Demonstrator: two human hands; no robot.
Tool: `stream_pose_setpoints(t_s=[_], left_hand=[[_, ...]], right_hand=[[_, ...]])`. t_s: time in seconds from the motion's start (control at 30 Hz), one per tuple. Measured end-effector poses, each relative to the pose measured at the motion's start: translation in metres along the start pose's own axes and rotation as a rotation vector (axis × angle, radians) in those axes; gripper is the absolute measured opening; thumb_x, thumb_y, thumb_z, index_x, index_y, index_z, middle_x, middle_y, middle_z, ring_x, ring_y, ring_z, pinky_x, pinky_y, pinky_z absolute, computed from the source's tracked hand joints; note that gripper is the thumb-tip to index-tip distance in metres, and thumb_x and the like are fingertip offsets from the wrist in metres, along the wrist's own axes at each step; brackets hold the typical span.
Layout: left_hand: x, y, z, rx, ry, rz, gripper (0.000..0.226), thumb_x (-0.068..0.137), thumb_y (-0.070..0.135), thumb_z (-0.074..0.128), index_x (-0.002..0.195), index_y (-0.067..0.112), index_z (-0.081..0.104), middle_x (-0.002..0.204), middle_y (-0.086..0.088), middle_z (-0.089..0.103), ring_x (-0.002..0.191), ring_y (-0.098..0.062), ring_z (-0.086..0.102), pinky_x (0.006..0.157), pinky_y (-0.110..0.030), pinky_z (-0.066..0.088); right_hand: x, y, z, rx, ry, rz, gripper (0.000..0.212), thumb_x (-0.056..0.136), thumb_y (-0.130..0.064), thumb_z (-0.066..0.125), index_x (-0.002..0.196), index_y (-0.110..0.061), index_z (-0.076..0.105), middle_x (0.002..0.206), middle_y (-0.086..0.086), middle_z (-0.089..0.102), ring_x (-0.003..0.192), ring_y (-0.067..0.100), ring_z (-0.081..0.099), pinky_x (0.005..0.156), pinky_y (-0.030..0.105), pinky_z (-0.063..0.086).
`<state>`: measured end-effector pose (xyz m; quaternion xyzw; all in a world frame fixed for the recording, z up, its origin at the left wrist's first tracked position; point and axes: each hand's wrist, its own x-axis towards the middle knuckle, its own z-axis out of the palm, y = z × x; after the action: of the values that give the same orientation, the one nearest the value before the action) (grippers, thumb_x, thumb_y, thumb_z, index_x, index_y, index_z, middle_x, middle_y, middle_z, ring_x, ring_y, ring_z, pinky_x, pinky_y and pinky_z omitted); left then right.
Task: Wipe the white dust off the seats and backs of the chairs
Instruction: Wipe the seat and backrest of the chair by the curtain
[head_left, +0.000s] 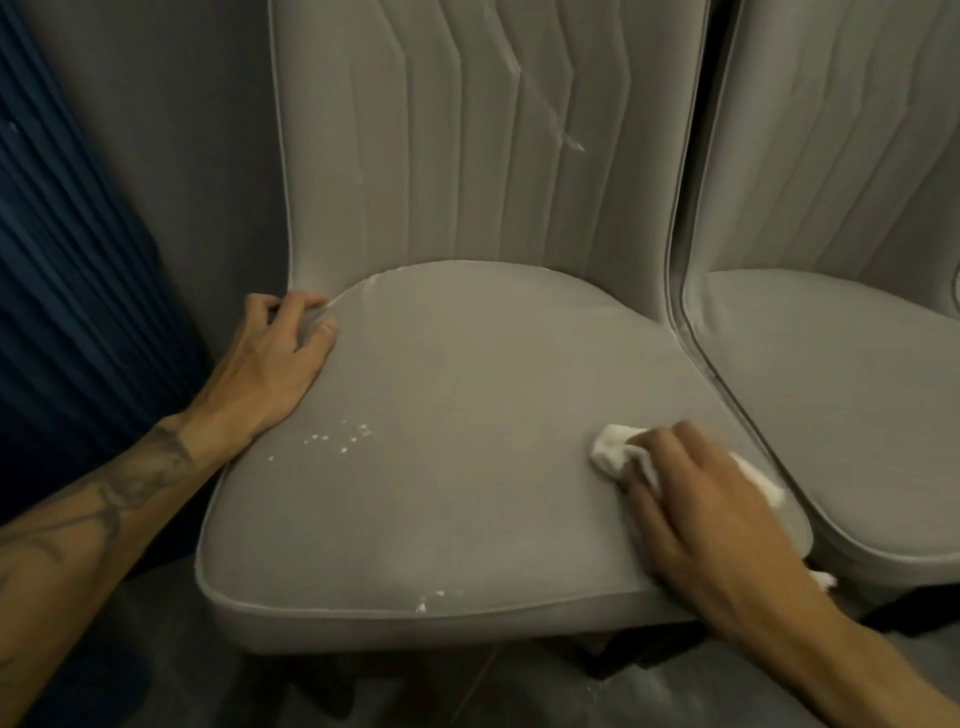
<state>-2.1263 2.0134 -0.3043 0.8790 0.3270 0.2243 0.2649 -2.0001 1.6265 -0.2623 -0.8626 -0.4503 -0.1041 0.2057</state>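
Cloth (618, 447) on seat (467, 415); second chair (831, 364) right

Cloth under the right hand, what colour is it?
White; the cloth under the right hand shows best in the head view.
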Motion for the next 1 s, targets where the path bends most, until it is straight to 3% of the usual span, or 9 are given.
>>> stream_pose_setpoints(t_s=[0.1, 0.2, 0.37, 0.5, 0.63, 0.77, 0.87, 1.0], left_hand=[[0.0, 0.002, -0.001, 0.01, -0.013, -0.005, 0.038, 0.105, 0.06, 0.039, 0.136, 0.04, 0.046, 0.125, 0.005, 0.031, 0.119, -0.029, 0.05, 0.104, -0.045, 0.04], [0.001, 0.001, -0.003, 0.015, -0.026, -0.012, 0.037, 0.105, 0.061, 0.039, 0.136, 0.041, 0.045, 0.124, 0.007, 0.03, 0.12, -0.032, 0.051, 0.103, -0.045, 0.04], [0.001, 0.001, -0.002, 0.02, -0.016, -0.006, 0.037, 0.104, 0.06, 0.04, 0.135, 0.041, 0.046, 0.124, 0.005, 0.031, 0.124, -0.037, 0.051, 0.11, -0.049, 0.039], [0.0, 0.003, -0.002, 0.012, -0.016, -0.007, 0.039, 0.105, 0.061, 0.039, 0.137, 0.04, 0.046, 0.126, 0.003, 0.033, 0.126, -0.035, 0.05, 0.11, -0.047, 0.039], [-0.002, 0.008, -0.004, 0.015, -0.028, -0.023, 0.04, 0.105, 0.061, 0.039, 0.137, 0.039, 0.047, 0.134, -0.003, 0.037, 0.127, -0.034, 0.049, 0.111, -0.048, 0.039], [-0.003, 0.012, -0.006, 0.042, -0.033, -0.029, 0.041, 0.105, 0.06, 0.039, 0.138, 0.037, 0.047, 0.136, -0.007, 0.037, 0.127, -0.037, 0.049, 0.111, -0.05, 0.04], [-0.002, 0.01, -0.005, 0.039, -0.034, -0.034, 0.041, 0.105, 0.061, 0.039, 0.138, 0.038, 0.046, 0.137, -0.006, 0.037, 0.126, -0.036, 0.05, 0.108, -0.049, 0.04], [-0.002, 0.01, -0.003, 0.003, -0.013, -0.035, 0.042, 0.105, 0.06, 0.039, 0.139, 0.036, 0.047, 0.137, -0.005, 0.037, 0.126, -0.035, 0.05, 0.109, -0.047, 0.039]], right_hand=[[0.008, -0.064, 0.024, 0.083, -0.014, -0.207, 0.007, 0.098, -0.019, 0.056, 0.093, -0.019, 0.052, 0.091, 0.0, 0.048, 0.081, 0.024, 0.046, 0.076, 0.044, 0.039], [0.019, -0.105, 0.04, 0.148, -0.107, -0.395, 0.009, 0.097, -0.027, 0.051, 0.099, -0.019, 0.048, 0.097, 0.002, 0.045, 0.081, 0.02, 0.039, 0.075, 0.038, 0.037], [0.006, -0.047, 0.015, 0.159, -0.181, -0.352, 0.012, 0.105, -0.03, 0.044, 0.105, -0.02, 0.052, 0.102, -0.002, 0.046, 0.09, 0.02, 0.047, 0.084, 0.04, 0.042], [0.002, -0.001, -0.003, 0.075, -0.084, -0.199, 0.018, 0.102, -0.029, 0.047, 0.096, -0.014, 0.054, 0.093, -0.001, 0.047, 0.081, 0.022, 0.047, 0.074, 0.049, 0.043], [0.02, -0.064, 0.03, 0.127, -0.059, -0.301, 0.008, 0.101, -0.019, 0.053, 0.095, -0.014, 0.052, 0.096, 0.004, 0.048, 0.083, 0.022, 0.044, 0.079, 0.044, 0.04], [0.037, -0.111, 0.048, 0.218, -0.153, -0.457, 0.015, 0.103, -0.027, 0.049, 0.101, -0.012, 0.052, 0.1, 0.007, 0.05, 0.084, 0.023, 0.044, 0.08, 0.04, 0.039], [0.029, -0.068, 0.025, 0.178, -0.229, -0.472, 0.017, 0.104, -0.027, 0.047, 0.103, -0.01, 0.053, 0.102, 0.007, 0.05, 0.089, 0.026, 0.048, 0.085, 0.043, 0.041], [0.023, -0.002, -0.005, 0.1, -0.21, -0.323, 0.021, 0.105, -0.027, 0.045, 0.1, -0.01, 0.054, 0.099, 0.004, 0.05, 0.089, 0.025, 0.05, 0.085, 0.047, 0.043]])
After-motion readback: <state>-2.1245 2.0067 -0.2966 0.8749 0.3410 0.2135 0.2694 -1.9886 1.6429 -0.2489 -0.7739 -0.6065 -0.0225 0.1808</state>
